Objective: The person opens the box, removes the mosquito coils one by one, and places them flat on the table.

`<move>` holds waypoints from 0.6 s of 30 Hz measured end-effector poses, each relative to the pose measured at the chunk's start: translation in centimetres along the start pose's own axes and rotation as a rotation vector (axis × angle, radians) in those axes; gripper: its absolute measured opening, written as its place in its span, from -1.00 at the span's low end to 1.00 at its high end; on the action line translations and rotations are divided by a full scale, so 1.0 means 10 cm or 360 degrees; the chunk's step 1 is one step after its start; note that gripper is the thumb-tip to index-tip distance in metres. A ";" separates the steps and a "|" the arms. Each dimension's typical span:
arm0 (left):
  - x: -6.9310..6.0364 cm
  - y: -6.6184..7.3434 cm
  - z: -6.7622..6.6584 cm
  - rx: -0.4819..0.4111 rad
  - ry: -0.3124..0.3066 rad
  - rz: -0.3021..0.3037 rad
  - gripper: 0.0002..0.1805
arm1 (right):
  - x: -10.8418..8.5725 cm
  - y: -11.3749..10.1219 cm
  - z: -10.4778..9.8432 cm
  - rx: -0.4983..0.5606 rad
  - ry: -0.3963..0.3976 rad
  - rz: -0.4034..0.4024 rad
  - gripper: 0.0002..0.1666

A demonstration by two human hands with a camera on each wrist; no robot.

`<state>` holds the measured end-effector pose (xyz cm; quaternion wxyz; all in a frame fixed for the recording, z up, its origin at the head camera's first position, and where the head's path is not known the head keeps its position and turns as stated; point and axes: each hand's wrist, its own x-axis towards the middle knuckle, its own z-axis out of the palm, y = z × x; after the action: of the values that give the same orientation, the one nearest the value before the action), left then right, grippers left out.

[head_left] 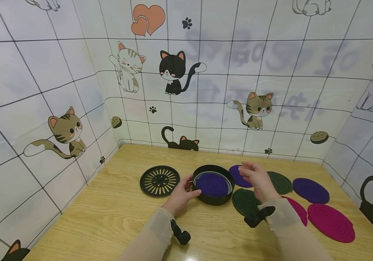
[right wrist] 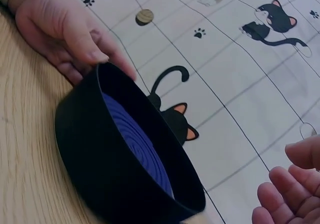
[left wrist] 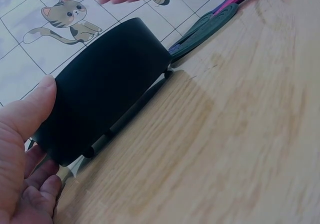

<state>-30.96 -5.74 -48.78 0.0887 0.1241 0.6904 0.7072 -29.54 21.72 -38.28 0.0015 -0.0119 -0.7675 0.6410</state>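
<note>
Left hand [head_left: 180, 198] gripped the black holder [head_left: 217, 200] by its left wall, right of the slotted disc [head_left: 159, 179]; right hand [head_left: 260, 182] hung empty, fingers relaxed. Probably light and stiff, the holder suited a sidewall grip.

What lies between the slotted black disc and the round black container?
The left hand: the head view shows it between the slotted black disc and the round black container, gripping the container's side.
</note>
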 end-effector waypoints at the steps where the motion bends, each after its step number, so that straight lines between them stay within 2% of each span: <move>1: 0.00 0.00 0.00 0.0007 0.0002 0.0003 -0.12 | 0.02 -0.01 0.05 0.0019 -0.0008 -0.0006 -0.37; 5: -0.02 0.00 0.00 0.0031 0.0008 0.0014 -0.13 | 0.08 0.00 0.22 0.0064 -0.0026 -0.0026 -0.41; 10: -0.03 0.00 0.01 0.0030 0.0009 0.0021 -0.13 | 0.15 0.03 0.40 0.0077 0.0004 0.0024 -0.44; 13: -0.02 -0.01 0.00 0.0025 0.0006 0.0020 -0.12 | 0.19 0.07 0.48 0.0072 0.0002 0.0054 -0.44; 18: -0.01 -0.02 0.01 0.0020 0.0003 0.0012 -0.13 | 0.22 0.15 0.56 0.0029 -0.0015 0.0032 -0.43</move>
<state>-30.90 -5.70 -48.96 0.0846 0.1266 0.6943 0.7033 -31.82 16.52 -40.82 -0.0084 -0.0167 -0.7615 0.6479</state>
